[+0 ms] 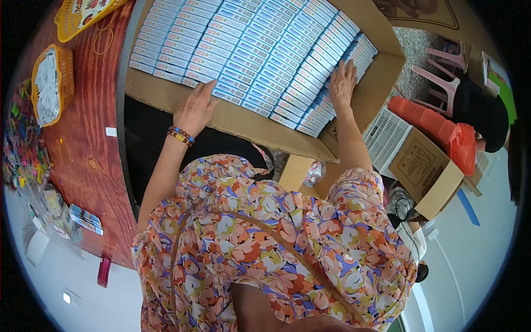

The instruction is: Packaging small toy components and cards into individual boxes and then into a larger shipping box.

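A large open cardboard carton [221, 119] lies in front of me, filled with rows of small white and blue boxes [243, 55]. My left hand [196, 108], with beaded bracelets on the wrist, rests at the near edge of the rows, its fingers stretched out onto the boxes. On the right side, my right hand [343, 86] reaches into the carton with fingers spread, touching the boxes in the last columns. Those right-hand columns sit lower at the near end. Neither hand is closed round a box.
Left is a red wood-grain table [88, 149] with a yellow basket of white slips [48, 88], a rubber band [103, 41] and a pile of colourful bits [25, 144]. To the right are a smaller cardboard box [420, 163], a red plastic bag [437, 130] and pink stools [442, 83].
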Available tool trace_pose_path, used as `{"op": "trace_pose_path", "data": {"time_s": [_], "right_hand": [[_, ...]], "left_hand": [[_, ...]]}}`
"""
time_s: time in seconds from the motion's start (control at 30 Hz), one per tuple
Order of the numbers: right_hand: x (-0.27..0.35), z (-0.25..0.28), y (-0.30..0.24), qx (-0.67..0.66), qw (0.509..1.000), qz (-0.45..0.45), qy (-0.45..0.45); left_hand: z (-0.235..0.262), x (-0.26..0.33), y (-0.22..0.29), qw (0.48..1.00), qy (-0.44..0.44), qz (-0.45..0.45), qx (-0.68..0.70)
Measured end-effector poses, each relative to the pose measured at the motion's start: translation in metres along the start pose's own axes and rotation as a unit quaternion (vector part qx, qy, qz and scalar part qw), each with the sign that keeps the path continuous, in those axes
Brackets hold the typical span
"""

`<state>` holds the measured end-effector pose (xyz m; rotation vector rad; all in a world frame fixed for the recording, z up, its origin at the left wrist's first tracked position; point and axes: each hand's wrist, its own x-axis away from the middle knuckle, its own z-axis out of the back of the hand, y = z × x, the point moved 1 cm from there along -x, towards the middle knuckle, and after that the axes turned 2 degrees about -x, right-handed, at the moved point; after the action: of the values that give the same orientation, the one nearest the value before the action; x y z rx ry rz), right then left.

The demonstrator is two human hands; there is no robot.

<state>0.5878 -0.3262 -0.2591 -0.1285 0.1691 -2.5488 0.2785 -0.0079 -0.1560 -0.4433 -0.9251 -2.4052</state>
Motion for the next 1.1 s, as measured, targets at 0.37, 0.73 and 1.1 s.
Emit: {"op": "trace_pose_path", "data": {"time_s": [0.37, 0.73, 1.1], "right_hand": [[0.025, 0.016, -0.009, -0.002, 0.989, 0.054, -0.141], [0.045, 0.018, -0.016, 0.044, 0.993, 0.073, -0.077], [0.101, 0.023, -0.039, 0.037, 0.973, 0.053, -0.221]], "left_hand": [[-0.002, 0.009, 0.000, 0.999, 0.037, -0.008, 0.027], [0.001, 0.009, 0.002, 0.997, 0.061, -0.035, 0.020], [0.001, 0.016, 0.004, 0.987, 0.137, -0.086, -0.008]]}}
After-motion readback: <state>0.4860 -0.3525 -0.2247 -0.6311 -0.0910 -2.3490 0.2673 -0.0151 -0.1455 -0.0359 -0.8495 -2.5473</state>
